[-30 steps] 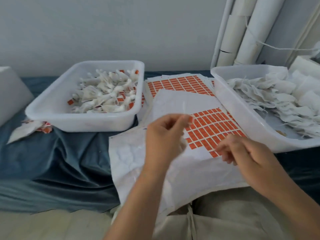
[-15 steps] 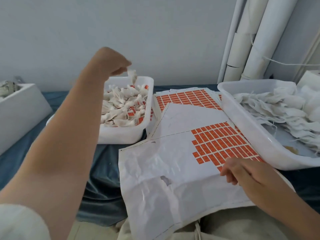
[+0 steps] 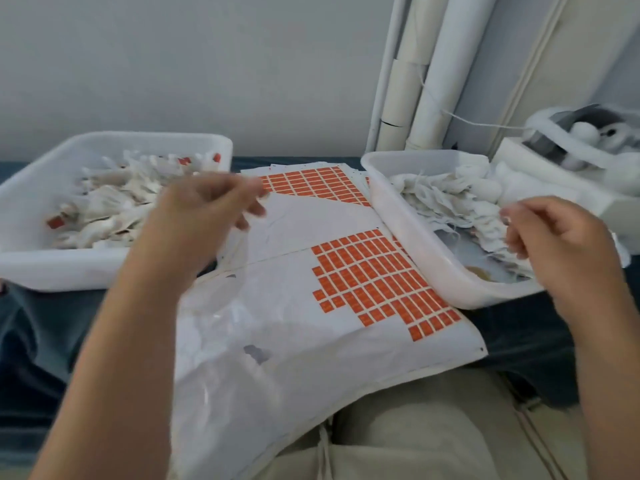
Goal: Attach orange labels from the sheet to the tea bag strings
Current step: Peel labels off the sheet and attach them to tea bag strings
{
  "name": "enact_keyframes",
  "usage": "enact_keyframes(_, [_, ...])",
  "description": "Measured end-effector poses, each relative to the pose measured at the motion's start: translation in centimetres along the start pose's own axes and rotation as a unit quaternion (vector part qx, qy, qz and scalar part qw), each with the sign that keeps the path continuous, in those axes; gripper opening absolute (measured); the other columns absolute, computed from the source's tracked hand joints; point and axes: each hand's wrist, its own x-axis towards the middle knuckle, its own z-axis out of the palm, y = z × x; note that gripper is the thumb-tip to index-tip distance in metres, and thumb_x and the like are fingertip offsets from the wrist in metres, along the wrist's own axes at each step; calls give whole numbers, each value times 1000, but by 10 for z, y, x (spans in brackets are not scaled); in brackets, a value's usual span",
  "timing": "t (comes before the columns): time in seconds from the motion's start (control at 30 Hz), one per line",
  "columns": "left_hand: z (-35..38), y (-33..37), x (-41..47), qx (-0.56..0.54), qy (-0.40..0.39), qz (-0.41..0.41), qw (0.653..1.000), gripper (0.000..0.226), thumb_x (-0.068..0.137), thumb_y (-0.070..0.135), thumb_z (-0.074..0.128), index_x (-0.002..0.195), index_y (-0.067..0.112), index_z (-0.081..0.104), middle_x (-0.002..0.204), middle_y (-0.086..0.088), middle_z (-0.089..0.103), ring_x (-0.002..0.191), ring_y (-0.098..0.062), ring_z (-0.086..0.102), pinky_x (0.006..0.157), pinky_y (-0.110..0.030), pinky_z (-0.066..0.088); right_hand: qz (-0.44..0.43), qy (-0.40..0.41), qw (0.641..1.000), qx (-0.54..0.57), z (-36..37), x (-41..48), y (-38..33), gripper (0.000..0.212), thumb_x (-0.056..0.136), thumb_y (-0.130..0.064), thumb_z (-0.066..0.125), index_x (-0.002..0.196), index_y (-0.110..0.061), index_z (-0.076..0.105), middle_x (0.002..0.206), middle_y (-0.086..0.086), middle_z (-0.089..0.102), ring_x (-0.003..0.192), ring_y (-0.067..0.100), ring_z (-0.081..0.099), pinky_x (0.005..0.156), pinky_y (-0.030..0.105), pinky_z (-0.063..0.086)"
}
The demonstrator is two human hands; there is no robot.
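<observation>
Orange rectangular labels (image 3: 374, 282) on white backing sheet (image 3: 277, 323), across lap (image 3: 415, 431).
Left hand (image 3: 204, 213) back from left white plastic tub (image 3: 104, 275), bag released, loosely curled, empty; right hand (image 3: 557, 247), grip unclear, over white unlabelled tea bags (image 3: 446, 199) in right tub (image 3: 415, 251): next cycle.

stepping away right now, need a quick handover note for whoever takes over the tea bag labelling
Left hand: blurred, fingers loosely curled, seems empty, between the left tub and the label sheet.
Right hand: over the plain tea bags in the right tub; unclear whether it grips one.
Label sheet lies on the lap, partly used; a fuller sheet lies behind it.
Done: labelled bags are piled in the left tub.
Left: a heap of plain bags, many labels.
</observation>
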Motion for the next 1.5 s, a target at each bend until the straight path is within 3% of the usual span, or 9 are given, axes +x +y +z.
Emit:
enact_keyframes(0.1, [45,-9,-42,0,-84,-17,996,19,89,62,65,91,48,77,82,16,77,62,3,64,49,-11,45,29,-106,986,-129,-13,41,18,14,94,-55,62,94,-44,72,83,-14,75,72,1,68,71,37,53])
enact_keyframes(0.23, [89,-25,-78,-5,-199,-50,979,24,95,56,59,89,42,77,86,17,77,75,0,70,60,-9,49,66,-314,868,-379,-1,79,44,22,97,-48,69,115,-36,67,106,-11,67,91,10,66,81,35,50])
enact_keyframes(0.47, [111,-35,-86,-7,-216,-62,974,30,82,72,50,89,51,72,89,22,75,83,2,70,60,-6,49,69,-311,797,-513,55,117,63,39,95,-53,69,94,-15,68,91,2,68,87,22,66,83,38,54])
enact_keyframes(0.7, [108,-34,-87,-21,-208,-74,975,32,78,74,49,88,52,71,88,24,74,84,2,70,60,-4,48,95,-288,875,-376,64,134,77,14,100,-27,68,95,-21,80,86,2,73,80,19,65,68,32,48])
enact_keyframes(0.8, [108,-35,-87,-28,-207,-85,974,31,87,65,54,82,42,75,86,23,74,83,2,70,61,-2,46,60,-240,921,-302,54,134,62,31,105,-16,51,90,-24,77,91,-1,71,78,17,64,66,30,46])
enact_keyframes(1.03, [112,-30,-93,-32,-178,-59,982,21,93,56,60,93,39,73,90,24,74,86,-1,70,67,-9,53,4,-106,985,-134,26,98,-10,25,93,-31,43,81,-23,63,85,3,66,74,19,59,66,34,44])
enact_keyframes(1.23, [116,-19,-99,-78,-86,-30,993,72,74,88,60,135,50,51,122,33,64,112,9,63,83,-7,54,-48,-194,975,-95,21,24,-66,28,98,-31,50,79,-28,69,81,-13,72,65,-4,62,62,30,42])
enact_keyframes(1.33, [117,-16,-101,-105,-70,-53,991,101,55,100,59,144,58,35,142,36,50,126,12,54,85,-1,47,-56,-275,956,-81,28,-11,-77,31,104,-30,51,82,-35,71,89,-23,73,74,-2,66,67,31,44])
enact_keyframes(1.5, [112,-18,-101,-162,-152,-76,972,84,66,80,70,142,51,51,134,22,65,120,-1,65,91,-19,55,-48,-366,928,-44,49,-51,-69,25,103,-34,55,86,-34,72,93,-3,73,84,20,70,73,48,56])
